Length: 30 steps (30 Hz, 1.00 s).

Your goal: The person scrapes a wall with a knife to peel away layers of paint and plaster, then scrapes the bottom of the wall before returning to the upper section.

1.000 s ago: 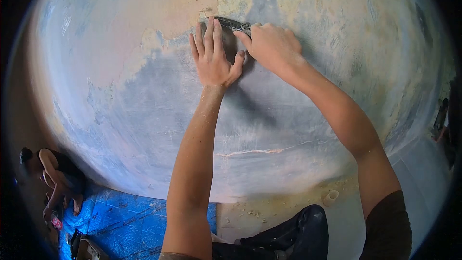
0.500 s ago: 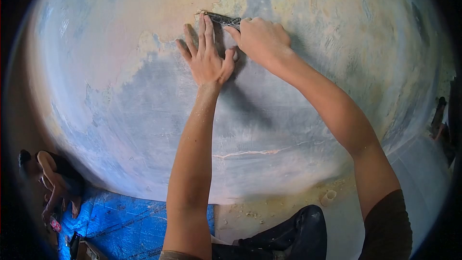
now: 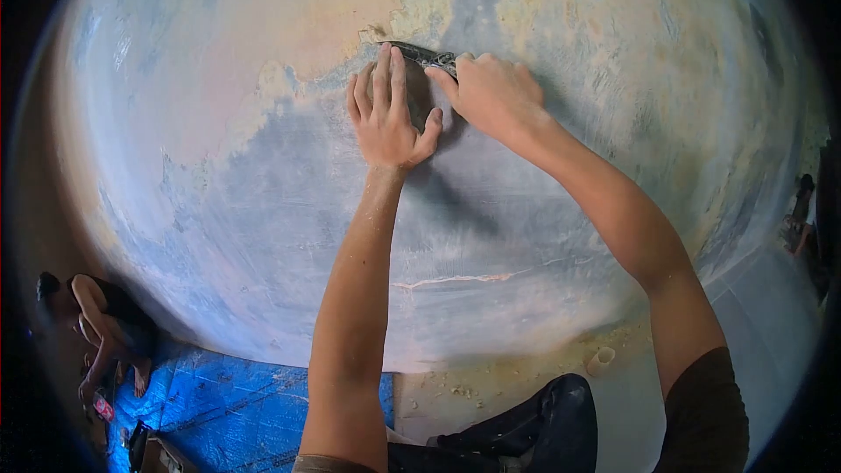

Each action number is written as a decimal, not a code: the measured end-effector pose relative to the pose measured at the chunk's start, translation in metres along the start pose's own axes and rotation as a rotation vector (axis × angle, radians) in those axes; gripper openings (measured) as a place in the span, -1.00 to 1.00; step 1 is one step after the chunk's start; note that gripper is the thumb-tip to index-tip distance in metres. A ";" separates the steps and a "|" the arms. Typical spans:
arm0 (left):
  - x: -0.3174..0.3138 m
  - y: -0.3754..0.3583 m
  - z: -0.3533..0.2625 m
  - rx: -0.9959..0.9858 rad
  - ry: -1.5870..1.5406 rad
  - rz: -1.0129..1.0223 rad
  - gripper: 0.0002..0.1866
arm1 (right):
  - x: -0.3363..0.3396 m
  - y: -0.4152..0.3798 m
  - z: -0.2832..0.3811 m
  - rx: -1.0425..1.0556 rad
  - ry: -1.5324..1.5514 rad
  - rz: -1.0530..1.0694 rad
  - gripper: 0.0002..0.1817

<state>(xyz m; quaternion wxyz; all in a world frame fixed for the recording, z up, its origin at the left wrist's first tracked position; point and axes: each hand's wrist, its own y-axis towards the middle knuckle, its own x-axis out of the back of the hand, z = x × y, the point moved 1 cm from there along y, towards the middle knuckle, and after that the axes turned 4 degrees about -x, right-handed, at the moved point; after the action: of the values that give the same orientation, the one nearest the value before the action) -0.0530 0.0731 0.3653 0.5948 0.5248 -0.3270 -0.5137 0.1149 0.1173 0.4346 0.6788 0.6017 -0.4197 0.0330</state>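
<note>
A large, rounded, painted surface [image 3: 315, 201] fills most of the head view, with patchy grey, pinkish and yellowish layers. My right hand [image 3: 498, 96] is closed round the handle end of a dark, narrow scraper-like tool [image 3: 416, 53]; its exact kind is hard to make out. The tool lies nearly along the surface, its far end beside a rough, peeling pale patch [image 3: 375, 35]. Fingers stretched, my left hand [image 3: 385, 123] rests against the surface, its middle fingertips at the tool's far end. The rest of the handle is hidden inside my right hand.
A blue tarp [image 3: 232, 398] covers the floor at lower left, where another person [image 3: 109, 324] crouches. Pale crumbs and a small cup-like thing [image 3: 601, 361] lie below the surface. A second person [image 3: 799, 215] is partly visible at far right.
Both hands and the tool have slid downward and slightly right along the surface. My left fingers have drawn closer together. A bit more of the peeling patch shows above the tool.
</note>
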 end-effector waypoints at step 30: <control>0.010 0.016 -0.003 0.089 0.047 0.217 0.06 | 0.006 0.011 0.002 -0.009 -0.005 -0.049 -0.38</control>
<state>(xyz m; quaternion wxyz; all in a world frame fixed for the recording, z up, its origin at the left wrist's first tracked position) -0.0439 0.0636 0.3782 0.6307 0.5240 -0.3903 -0.4187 0.1112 0.1161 0.4468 0.6809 0.6090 -0.4067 0.0131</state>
